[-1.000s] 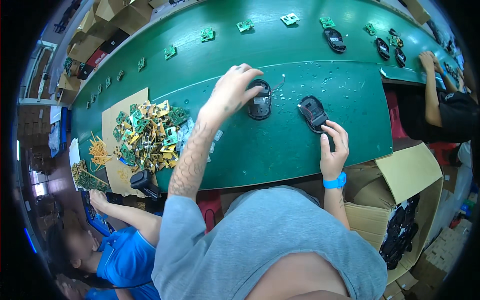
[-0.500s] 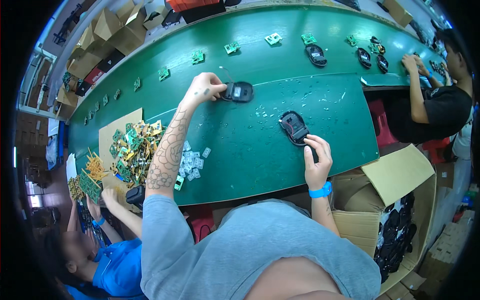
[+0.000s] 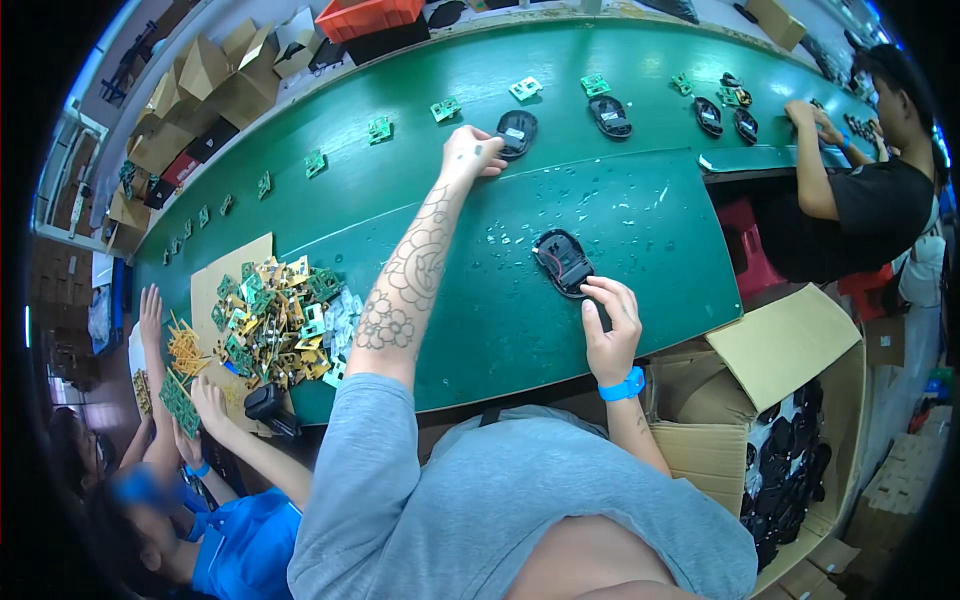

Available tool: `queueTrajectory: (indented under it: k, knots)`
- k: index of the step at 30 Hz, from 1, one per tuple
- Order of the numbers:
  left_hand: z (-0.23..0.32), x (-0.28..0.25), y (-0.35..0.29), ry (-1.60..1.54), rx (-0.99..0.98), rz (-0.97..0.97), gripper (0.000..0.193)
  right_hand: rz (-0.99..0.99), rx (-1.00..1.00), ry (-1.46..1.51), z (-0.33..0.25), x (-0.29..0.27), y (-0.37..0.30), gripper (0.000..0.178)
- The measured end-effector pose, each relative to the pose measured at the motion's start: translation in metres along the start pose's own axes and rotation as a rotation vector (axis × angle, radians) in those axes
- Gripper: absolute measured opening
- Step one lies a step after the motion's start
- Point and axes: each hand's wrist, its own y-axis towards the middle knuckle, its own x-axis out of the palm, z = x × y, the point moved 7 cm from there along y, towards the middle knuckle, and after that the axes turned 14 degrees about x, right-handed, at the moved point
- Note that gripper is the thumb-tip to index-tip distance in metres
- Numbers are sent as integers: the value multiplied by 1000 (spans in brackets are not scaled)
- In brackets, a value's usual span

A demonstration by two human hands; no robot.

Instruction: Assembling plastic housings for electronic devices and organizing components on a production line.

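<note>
I saw the person's left hand (image 3: 474, 153) reaching well over the green worktop (image 3: 470, 330), thumb and fingers pinching the near edge of a black oval casing (image 3: 517, 130), just below a row of small circuit boards (image 3: 445, 109) and to the left of another casing (image 3: 610, 117). The right hand (image 3: 613, 328) was loosely curled and gripped nothing, its fingertips touching the lower edge of a second casing (image 3: 563, 258) that lay nearer the body, while a heap of boards (image 3: 275, 315) sat off to the left.
</note>
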Motion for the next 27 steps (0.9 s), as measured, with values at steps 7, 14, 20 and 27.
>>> queueTrajectory:
  k: [7,14,20,27]
  knots:
    - [18,59,17,-51,20,-76,33,-20,-68,-116,-3,7,0,21]
    - [44,78,4,412,171,-125,31,-35,-126,-215,-7,11,-1,25]
    - [63,86,2,862,857,2,34,-61,-133,-254,-1,15,-7,33]
    - [66,108,9,1067,1040,-54,31,-54,-113,-350,-2,24,-1,42]
